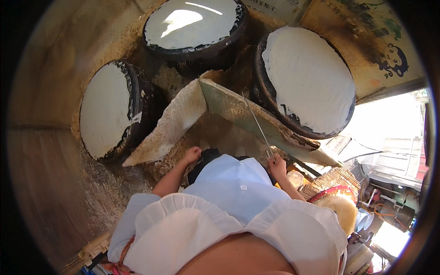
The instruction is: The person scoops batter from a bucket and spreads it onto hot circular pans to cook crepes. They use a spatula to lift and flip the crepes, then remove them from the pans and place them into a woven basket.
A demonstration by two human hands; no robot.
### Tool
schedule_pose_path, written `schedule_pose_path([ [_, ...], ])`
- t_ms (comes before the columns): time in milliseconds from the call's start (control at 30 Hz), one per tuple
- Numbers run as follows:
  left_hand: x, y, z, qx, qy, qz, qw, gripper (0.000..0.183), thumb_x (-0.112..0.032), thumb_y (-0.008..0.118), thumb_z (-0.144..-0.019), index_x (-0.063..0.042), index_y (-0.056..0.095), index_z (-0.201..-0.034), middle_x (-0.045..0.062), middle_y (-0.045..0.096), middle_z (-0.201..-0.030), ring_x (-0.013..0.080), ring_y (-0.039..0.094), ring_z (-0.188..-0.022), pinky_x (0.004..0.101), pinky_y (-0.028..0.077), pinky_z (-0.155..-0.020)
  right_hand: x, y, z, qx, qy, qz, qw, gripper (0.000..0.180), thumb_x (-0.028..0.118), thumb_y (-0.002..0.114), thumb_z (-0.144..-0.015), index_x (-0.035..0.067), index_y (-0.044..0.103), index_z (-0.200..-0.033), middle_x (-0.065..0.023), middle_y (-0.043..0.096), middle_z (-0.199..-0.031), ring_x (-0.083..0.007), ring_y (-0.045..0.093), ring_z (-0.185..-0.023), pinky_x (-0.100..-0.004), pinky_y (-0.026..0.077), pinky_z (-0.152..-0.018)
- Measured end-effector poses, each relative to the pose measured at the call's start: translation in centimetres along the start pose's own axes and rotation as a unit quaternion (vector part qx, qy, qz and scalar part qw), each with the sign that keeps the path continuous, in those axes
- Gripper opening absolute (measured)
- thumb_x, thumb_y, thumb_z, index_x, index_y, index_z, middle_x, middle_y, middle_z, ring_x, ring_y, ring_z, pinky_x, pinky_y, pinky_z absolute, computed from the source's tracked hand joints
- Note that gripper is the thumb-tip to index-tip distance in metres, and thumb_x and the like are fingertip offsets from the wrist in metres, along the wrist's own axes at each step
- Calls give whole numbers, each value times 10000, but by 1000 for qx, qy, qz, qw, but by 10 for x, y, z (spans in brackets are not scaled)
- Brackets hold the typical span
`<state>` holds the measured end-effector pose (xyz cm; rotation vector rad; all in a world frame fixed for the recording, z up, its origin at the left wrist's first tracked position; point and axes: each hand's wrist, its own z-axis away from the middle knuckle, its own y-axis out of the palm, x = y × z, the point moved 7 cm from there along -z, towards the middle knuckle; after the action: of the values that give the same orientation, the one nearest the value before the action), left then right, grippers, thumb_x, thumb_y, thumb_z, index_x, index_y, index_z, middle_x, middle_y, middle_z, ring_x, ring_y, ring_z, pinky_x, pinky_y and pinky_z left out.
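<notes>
My right hand (277, 166) grips the near end of a thin metal rod (257, 122). The rod slants up and left, its far tip lying over the upper edge of a greenish board (237, 106). Beside the dark clothing at my waist is my left hand (192, 155), fingers curled, with nothing visible in them. A rough whitish board (178, 115) meets the greenish one at a corner in front of me. Beyond the boards are three large dark round vats with white surfaces: a left vat (106, 111), a glossy back vat (192, 25) and a right vat (307, 80).
Stained panels (48, 72) enclose the left side. A wall panel (392, 58) at right bears writing and a painted monkey. Near my right arm lie a bundle of thin sticks (335, 180) and a pale, red-trimmed rounded object (338, 208). Pipes and hoses (385, 202) sit farther right.
</notes>
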<state>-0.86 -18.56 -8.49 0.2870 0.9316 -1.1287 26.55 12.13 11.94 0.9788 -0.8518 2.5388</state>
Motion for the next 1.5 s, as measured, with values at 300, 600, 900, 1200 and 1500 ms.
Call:
schedule_pose_path([
  [300, -200, 36, -81, 15, 56, -378, 924, 638, -220, 536, -840, -203, 187, -1374, 163, 481, -1168, 316, 529, -970, 406, 469, -731, -9, -46, 16, -183, -159, 185, 953, 184, 182, 593, -781, 45, 474, -756, -144, 512, -734, -366, 521, -694, -432, 401, -592],
  [600, -273, 53, -181, 54, -10, -504, 862, 789, -141, 503, -831, -286, -20, -1402, 170, 327, -1354, 332, 543, -1005, 430, 477, -765, 15, -53, 31, -181, -155, 192, 952, 138, 119, 590, -770, 53, 468, -780, -119, 501, -758, -336, 522, -689, -394, 404, -582],
  [900, -253, 54, -178, -27, 76, -491, 868, 760, -132, 562, -789, -251, 127, -1400, 157, 418, -1247, 304, 482, -1073, 443, 438, -824, 26, -70, 25, -193, -182, 187, 946, 121, 128, 565, -788, 60, 499, -864, -118, 516, -816, -335, 532, -747, -402, 418, -617],
  [1200, -221, 54, -145, 18, 73, -537, 840, 740, -192, 546, -836, -225, 74, -1404, 148, 386, -1283, 312, 372, -1184, 437, 404, -895, 11, -98, -27, -153, 7, 339, 928, 160, 218, 574, -784, 77, 569, -859, -135, 596, -861, -328, 586, -815, -436, 464, -666],
  [1500, -207, 51, -129, 28, 42, -555, 830, 778, -197, 550, -844, -243, 13, -1406, 141, 371, -1301, 312, 385, -1178, 442, 390, -921, -68, -97, -113, -4, 166, 401, 901, 353, 315, 507, -818, 29, 633, -982, -188, 606, -1027, -319, 580, -971, -387, 466, -819],
])
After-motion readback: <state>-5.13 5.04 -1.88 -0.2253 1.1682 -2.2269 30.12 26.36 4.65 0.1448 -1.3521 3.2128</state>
